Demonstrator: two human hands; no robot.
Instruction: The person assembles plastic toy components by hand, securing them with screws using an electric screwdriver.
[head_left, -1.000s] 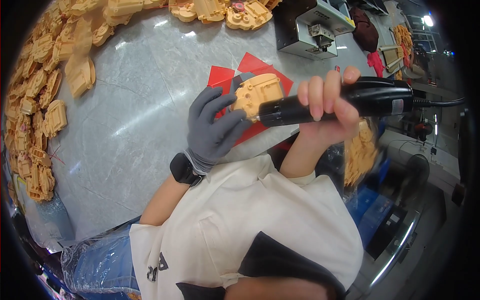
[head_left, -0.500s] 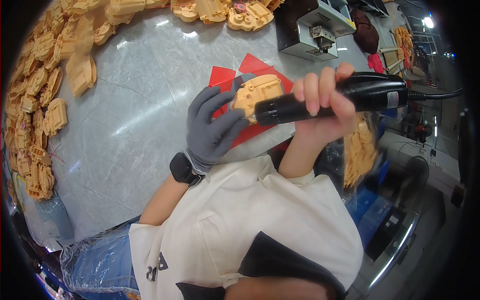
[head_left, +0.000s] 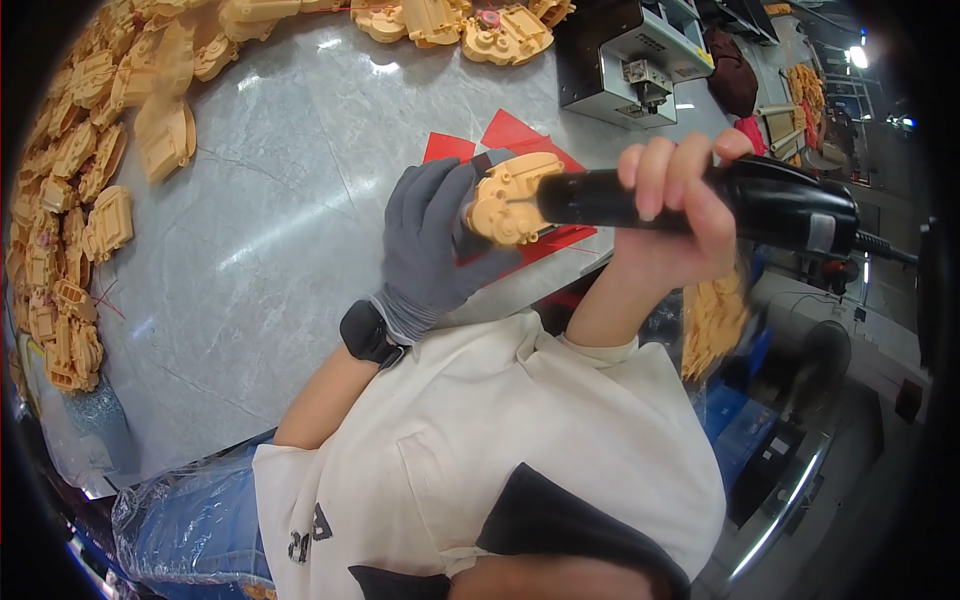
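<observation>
My right hand is wrapped round a black corded electric screwdriver, held nearly level and pointing left. Its nose is over the right side of a yellow-orange moulded plastic housing; the bit's tip shows only as a thin dark line there. On the housing's left edge is my left hand, in a grey knit glove, with its fingers closed round that side and the thumb below. Beneath the housing lie red flat pieces, and a grey block shows partly behind it.
Many similar yellow-orange housings are heaped along the left and far edges of the grey table. A metal-fronted box device stands at the back right. More yellow-orange parts are beside my right arm.
My left fingers have drawn back from beside the screwdriver's nose to the housing's left side. The screwdriver has shifted right and its nose now sits farther up on the housing.
</observation>
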